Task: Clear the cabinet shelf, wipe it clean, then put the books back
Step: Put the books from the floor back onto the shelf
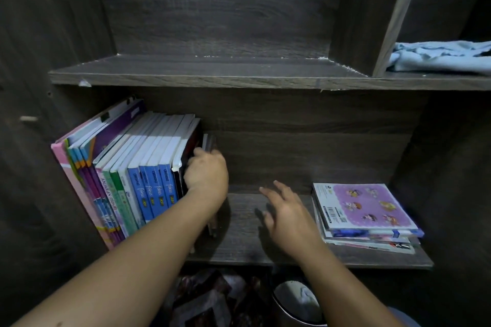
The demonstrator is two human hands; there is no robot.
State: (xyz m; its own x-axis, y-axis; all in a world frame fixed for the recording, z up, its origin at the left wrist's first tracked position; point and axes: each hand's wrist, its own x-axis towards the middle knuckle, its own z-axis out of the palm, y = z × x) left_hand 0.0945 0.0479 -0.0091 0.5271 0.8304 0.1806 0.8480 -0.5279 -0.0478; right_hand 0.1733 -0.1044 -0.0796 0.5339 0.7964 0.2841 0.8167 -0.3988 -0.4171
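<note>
Surface: I see a dark wood cabinet; its lower shelf (239,241) carries the books.
Books: one upright row (148,167) at the shelf's left end, too packed to count; one flat stack (366,212) at the right end, at least three.
Left hand (206,175): grips a dark book (210,141) at the row's right end.
Right hand (287,216): fingers spread, holding nothing, over mid-shelf.
Around: one blue cloth (441,58), upper right compartment; one bin (295,305) below.

A round bin (292,310) stands at the bottom edge, something pale inside. Left of it lies dark clutter (204,300), too dim to identify. A pale peg (28,118) juts out far left.
</note>
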